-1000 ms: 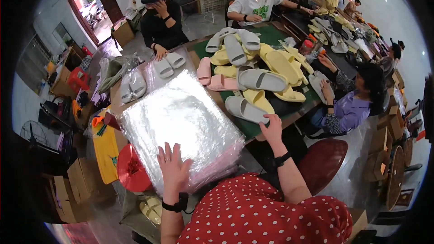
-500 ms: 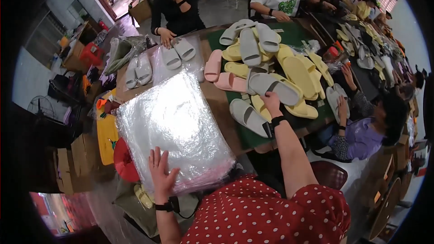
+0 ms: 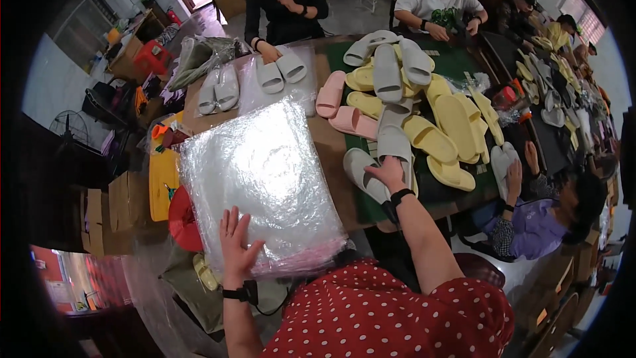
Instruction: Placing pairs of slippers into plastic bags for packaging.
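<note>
My left hand rests with fingers spread on the near edge of a stack of clear plastic bags. The bags are shiny, with pink along the near edge. My right hand grips a grey slide slipper by its near end, the thumb pointing left. Just left of it, partly under the hand, lies a second grey slipper. Yellow slippers, more grey slippers and two pink slippers are heaped beyond and to the right on a green mat.
Across the table, a person in black touches a grey pair on a plastic bag; another bagged pair lies left of it. A person in white sits at the far side. At right, a person in purple handles grey slippers. A red ring-shaped object sits left.
The grey slipper in my right hand has turned from lying crosswise to pointing away from me, and moved left. My left hand stays on the bags. The person in black lowered a hand.
</note>
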A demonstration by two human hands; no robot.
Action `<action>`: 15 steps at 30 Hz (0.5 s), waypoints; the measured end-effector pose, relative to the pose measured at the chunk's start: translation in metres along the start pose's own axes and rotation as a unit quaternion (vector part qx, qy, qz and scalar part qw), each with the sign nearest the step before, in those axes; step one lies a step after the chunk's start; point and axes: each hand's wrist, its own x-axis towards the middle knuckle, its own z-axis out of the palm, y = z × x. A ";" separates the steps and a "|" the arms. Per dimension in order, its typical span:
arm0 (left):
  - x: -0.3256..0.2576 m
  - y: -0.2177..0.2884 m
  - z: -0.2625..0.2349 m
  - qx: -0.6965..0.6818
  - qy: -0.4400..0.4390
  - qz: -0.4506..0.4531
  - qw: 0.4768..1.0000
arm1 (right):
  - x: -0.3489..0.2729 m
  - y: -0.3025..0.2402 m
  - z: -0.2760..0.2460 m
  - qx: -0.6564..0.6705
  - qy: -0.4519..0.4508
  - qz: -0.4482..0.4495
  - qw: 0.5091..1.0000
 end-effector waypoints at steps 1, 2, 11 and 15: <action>0.000 0.000 0.000 0.001 0.003 -0.001 1.000 | 0.003 -0.006 0.000 -0.036 0.013 0.000 0.999; 0.000 0.000 -0.001 0.002 0.000 -0.002 1.000 | 0.004 -0.008 0.002 -0.071 0.026 0.001 0.997; -0.002 0.001 -0.001 -0.002 0.001 -0.010 1.000 | -0.038 0.008 0.028 -0.162 -0.231 -0.148 0.948; -0.002 -0.003 -0.001 -0.001 -0.004 -0.007 1.000 | -0.048 0.011 0.050 -0.178 -0.134 -0.165 0.961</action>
